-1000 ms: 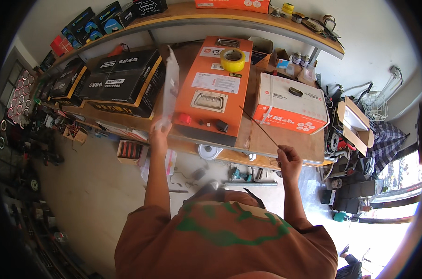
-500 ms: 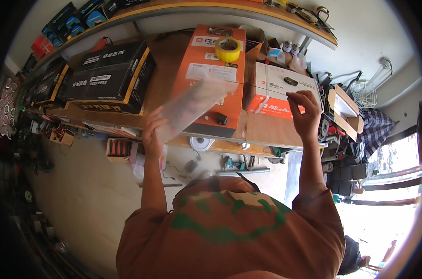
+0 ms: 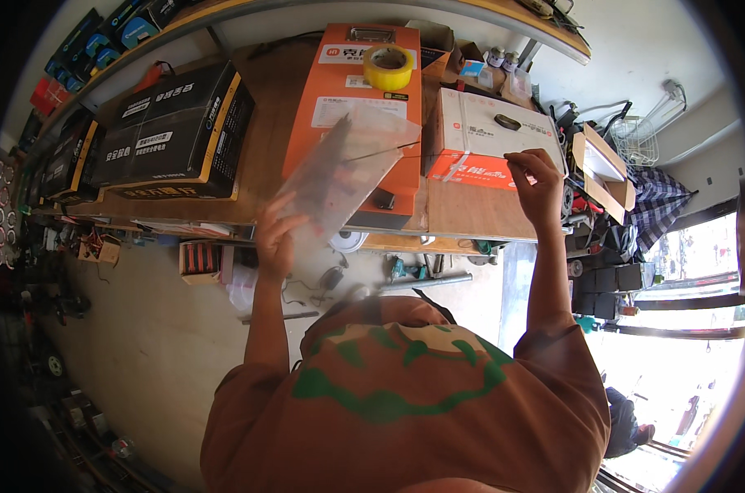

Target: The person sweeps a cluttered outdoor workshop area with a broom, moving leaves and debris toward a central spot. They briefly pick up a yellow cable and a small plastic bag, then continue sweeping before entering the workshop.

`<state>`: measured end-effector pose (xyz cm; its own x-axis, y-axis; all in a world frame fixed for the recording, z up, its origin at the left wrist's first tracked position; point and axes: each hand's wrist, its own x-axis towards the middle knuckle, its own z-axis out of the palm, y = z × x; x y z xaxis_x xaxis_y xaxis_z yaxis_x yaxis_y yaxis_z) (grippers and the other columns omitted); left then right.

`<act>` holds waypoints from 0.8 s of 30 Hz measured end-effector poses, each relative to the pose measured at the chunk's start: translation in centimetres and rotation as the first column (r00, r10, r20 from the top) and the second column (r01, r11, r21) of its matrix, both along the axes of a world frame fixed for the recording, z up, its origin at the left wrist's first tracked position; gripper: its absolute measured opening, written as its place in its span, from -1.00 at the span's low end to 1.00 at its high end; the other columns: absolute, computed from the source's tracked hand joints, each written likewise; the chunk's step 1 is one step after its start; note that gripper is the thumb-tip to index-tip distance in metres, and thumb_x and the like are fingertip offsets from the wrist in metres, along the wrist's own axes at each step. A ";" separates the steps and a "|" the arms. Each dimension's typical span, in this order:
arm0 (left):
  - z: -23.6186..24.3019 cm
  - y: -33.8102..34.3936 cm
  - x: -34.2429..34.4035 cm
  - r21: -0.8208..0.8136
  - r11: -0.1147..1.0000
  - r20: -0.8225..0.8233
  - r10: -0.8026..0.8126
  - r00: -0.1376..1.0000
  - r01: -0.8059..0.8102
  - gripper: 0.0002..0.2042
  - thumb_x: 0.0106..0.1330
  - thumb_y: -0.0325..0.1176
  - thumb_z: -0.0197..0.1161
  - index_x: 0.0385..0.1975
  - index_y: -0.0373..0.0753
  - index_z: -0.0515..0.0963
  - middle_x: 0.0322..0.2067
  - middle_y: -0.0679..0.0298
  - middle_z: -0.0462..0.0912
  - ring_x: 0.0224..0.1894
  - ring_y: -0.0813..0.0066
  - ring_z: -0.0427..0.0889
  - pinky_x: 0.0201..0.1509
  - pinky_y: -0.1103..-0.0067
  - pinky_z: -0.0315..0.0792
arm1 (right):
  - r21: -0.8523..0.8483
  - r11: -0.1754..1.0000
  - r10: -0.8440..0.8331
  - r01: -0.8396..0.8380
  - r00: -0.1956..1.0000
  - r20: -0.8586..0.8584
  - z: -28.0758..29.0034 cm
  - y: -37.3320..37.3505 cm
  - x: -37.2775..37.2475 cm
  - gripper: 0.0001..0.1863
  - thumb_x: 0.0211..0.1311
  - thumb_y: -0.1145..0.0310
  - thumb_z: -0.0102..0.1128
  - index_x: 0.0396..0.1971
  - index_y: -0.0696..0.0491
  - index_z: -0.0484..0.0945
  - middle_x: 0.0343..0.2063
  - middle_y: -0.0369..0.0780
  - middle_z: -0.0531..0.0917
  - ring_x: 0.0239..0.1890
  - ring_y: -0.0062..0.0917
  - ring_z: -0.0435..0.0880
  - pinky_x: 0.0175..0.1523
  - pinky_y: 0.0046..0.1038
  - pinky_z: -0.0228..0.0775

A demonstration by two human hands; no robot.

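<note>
My left hand (image 3: 278,234) grips the lower end of a clear plastic bag (image 3: 339,185), raised and tilted in front of the bench. Dark, thin contents show blurred through the plastic. A thin dark strip (image 3: 386,151) crosses the bag's upper right part; whether it is inside or outside, I cannot tell. My right hand (image 3: 538,182) is lifted apart from the bag, before a white and orange box (image 3: 479,135). Its thumb and fingertips are pinched together; anything between them is too small to make out. Behind the bag lies a long orange box (image 3: 311,131) with a yellow tape roll (image 3: 388,67) on it.
Black cartons (image 3: 175,135) stand on the left of the wooden bench (image 3: 471,215). A small black block (image 3: 381,199) sits on the orange box's near end. Above runs a shelf (image 3: 249,12). Tools and a metal tube (image 3: 426,282) lie on the floor below. An open carton (image 3: 602,174) is at right.
The bag has turned to show more of its flat side, and the dark strip now shows across it. My right hand stays raised and pinched. The whole view has shifted slightly.
</note>
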<state>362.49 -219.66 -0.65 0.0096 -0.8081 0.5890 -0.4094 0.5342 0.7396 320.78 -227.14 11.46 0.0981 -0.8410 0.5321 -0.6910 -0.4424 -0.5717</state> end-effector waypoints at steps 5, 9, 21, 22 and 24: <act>-1.4 1.3 -1.0 0.171 0.984 -0.395 0.014 0.919 0.058 -0.74 0.15 -0.48 -0.06 -0.31 -0.33 0.60 0.00 0.02 0.47 0.09 0.19 0.39 0.20 0.37 0.20 | 0.179 0.984 -0.058 -0.022 0.901 0.430 -0.7 -0.4 0.2 -0.86 0.09 0.54 0.18 -0.32 0.19 0.60 -0.39 -0.25 0.63 -0.39 -0.65 0.57 -0.27 -0.62 0.40; -3.1 2.8 -4.2 0.165 0.975 -0.365 -0.082 0.927 0.151 -0.82 0.14 -0.50 0.10 -0.25 -0.26 0.54 0.08 0.03 0.38 0.15 0.26 0.33 0.25 0.36 0.15 | 0.387 0.902 -0.170 -0.193 0.665 0.727 -3.4 0.7 4.1 -0.83 0.17 0.48 0.15 -0.25 0.21 0.56 -0.37 -0.23 0.65 -0.35 -0.64 0.58 -0.23 -0.61 0.42; -4.3 3.8 -8.6 0.311 0.913 -0.381 -0.134 0.915 0.263 -0.67 -0.01 -0.60 0.20 -0.18 -0.27 0.44 -0.03 0.17 0.34 0.06 0.37 0.33 0.16 0.47 0.21 | 0.415 0.894 -0.103 -0.168 0.825 0.556 -6.8 1.3 11.8 -0.82 0.13 0.46 0.19 -0.33 0.26 0.56 -0.46 -0.21 0.66 -0.41 -0.62 0.64 -0.25 -0.59 0.48; -4.3 3.8 -8.7 0.315 0.898 -0.550 -0.091 0.830 0.307 -0.67 -0.01 -0.59 0.21 -0.18 -0.28 0.41 -0.09 0.20 0.38 0.02 0.38 0.36 0.13 0.48 0.24 | 0.377 0.916 -0.077 -0.137 0.862 0.502 -6.5 1.3 12.0 -0.82 0.13 0.45 0.19 -0.33 0.25 0.56 -0.46 -0.21 0.66 -0.40 -0.62 0.64 -0.26 -0.59 0.47; -4.5 3.5 -8.6 0.361 0.866 -0.731 0.032 0.682 0.346 -0.67 0.00 -0.59 0.20 -0.19 -0.28 0.37 -0.20 0.24 0.41 -0.06 0.44 0.39 0.06 0.51 0.29 | 0.357 0.927 -0.071 -0.119 0.876 0.477 -6.1 1.2 12.3 -0.83 0.12 0.45 0.20 -0.33 0.24 0.56 -0.46 -0.22 0.66 -0.40 -0.63 0.64 -0.25 -0.60 0.47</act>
<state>353.88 -216.12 -5.17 0.1063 -0.9934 0.0420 0.3824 0.0798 0.9205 333.10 -225.98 5.38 -0.0624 -0.9827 0.1742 -0.2856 -0.1496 -0.9466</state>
